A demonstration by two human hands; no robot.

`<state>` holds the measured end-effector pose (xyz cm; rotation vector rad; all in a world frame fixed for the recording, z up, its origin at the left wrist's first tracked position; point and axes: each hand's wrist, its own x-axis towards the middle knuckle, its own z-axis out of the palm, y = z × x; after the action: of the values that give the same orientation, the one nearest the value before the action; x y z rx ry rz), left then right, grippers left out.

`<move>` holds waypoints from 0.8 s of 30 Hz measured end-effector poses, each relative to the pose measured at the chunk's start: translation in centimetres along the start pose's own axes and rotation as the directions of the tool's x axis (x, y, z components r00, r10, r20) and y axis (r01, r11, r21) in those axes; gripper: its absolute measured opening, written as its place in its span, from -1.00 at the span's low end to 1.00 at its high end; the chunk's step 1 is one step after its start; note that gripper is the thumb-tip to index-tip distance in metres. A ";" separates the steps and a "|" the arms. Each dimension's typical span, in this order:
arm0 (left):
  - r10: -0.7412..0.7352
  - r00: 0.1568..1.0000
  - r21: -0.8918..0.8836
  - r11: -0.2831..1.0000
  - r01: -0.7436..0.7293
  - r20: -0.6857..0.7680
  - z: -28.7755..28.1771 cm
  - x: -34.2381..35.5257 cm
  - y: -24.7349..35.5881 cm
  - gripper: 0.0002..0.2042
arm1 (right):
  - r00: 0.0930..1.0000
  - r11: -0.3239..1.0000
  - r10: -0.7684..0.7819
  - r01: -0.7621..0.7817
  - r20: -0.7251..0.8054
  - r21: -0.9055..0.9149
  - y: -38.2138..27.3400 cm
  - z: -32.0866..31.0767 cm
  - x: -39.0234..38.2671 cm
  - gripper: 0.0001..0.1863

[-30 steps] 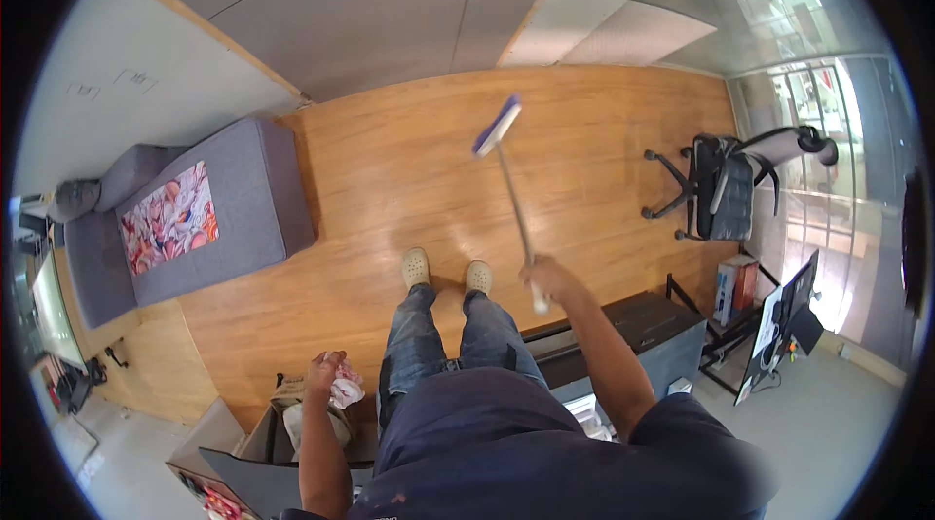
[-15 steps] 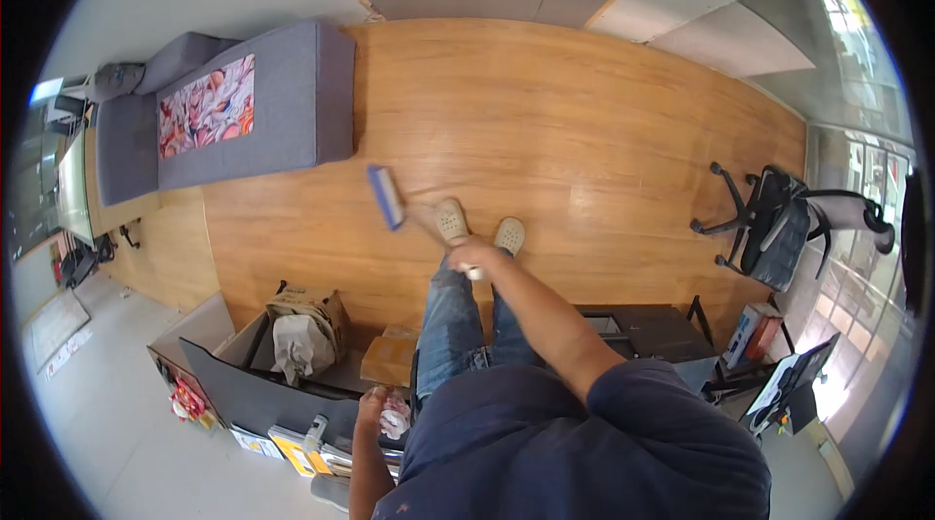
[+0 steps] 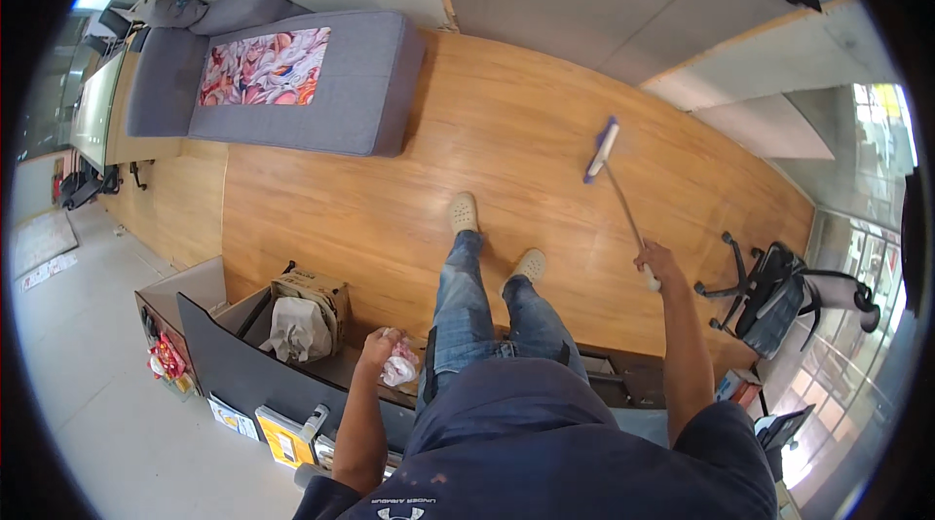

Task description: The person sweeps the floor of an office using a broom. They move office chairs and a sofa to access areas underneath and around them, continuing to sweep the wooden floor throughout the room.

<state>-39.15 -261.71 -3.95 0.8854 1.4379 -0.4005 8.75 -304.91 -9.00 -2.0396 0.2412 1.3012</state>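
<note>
My right hand (image 3: 659,261) is closed round the pale end of a broom (image 3: 626,206), out to the right of my legs. Its thin handle runs away from me to a white head with a purple edge, which meets the wooden floor; fine detail of that edge is too small to make out. Down by my left hip, my left hand (image 3: 378,347) grips a crumpled pink-and-white plastic bag (image 3: 400,364). The bag hangs beside the desk edge, near a cardboard box that holds white crumpled material.
A grey sofa (image 3: 360,82) with a printed mat stands at the far left. A black office chair (image 3: 769,301) is on the right. Behind my left arm runs a dark desk panel (image 3: 234,359) beside a cardboard box (image 3: 336,304). Grey wall panels (image 3: 545,4) bound the floor (image 3: 506,111).
My right hand has swung the broom from left of my feet out to the far right. My feet have stepped apart, and the view has turned. The left hand still grips the bag.
</note>
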 end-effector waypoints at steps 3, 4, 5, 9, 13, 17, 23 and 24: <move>0.035 0.999 0.141 0.990 -0.032 -0.021 -2.6 3.0 1.3 -0.74 | 0.985 0.995 -0.044 0.028 0.165 0.097 -3.7 5.8 -1.0 -0.36; 0.013 1.000 0.156 0.988 -0.010 -0.022 -3.5 4.2 1.2 -0.75 | 0.965 0.987 -0.117 0.086 0.235 0.137 -6.3 8.8 -1.0 -0.37; -0.006 1.000 0.117 0.993 0.008 -0.017 -3.9 4.5 2.2 -0.75 | 0.937 0.975 -0.185 0.137 0.295 0.176 -8.9 12.2 -1.4 -0.38; 0.007 1.000 -0.049 0.999 -0.006 0.013 -6.8 5.9 8.0 -0.81 | 0.893 0.956 -0.160 0.034 0.421 0.292 -16.5 25.3 6.8 -0.38; 0.084 0.996 -0.148 0.985 -0.086 -0.019 -10.0 4.5 13.3 -0.81 | 0.868 0.987 -0.052 -0.031 0.493 0.158 -19.1 27.8 12.1 -0.43; 0.081 0.996 0.026 0.996 -0.080 -0.024 -15.0 9.7 11.6 -0.71 | 0.951 0.998 -0.034 0.017 0.308 0.058 -14.9 20.6 10.0 -0.39; 0.169 0.981 0.204 0.961 -0.186 0.098 -15.8 13.6 6.5 -0.70 | 0.989 0.990 0.073 -0.087 0.125 0.107 -17.1 14.3 5.0 -0.29; 0.144 0.984 0.166 0.973 -0.160 0.107 -14.6 13.2 7.6 -0.72 | 0.990 0.992 0.037 -0.053 0.140 0.114 -19.0 14.3 4.2 -0.29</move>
<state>-41.83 -242.82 -12.92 1.0961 1.2523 -0.4508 9.76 -280.82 -7.64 -1.8477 0.2947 1.4151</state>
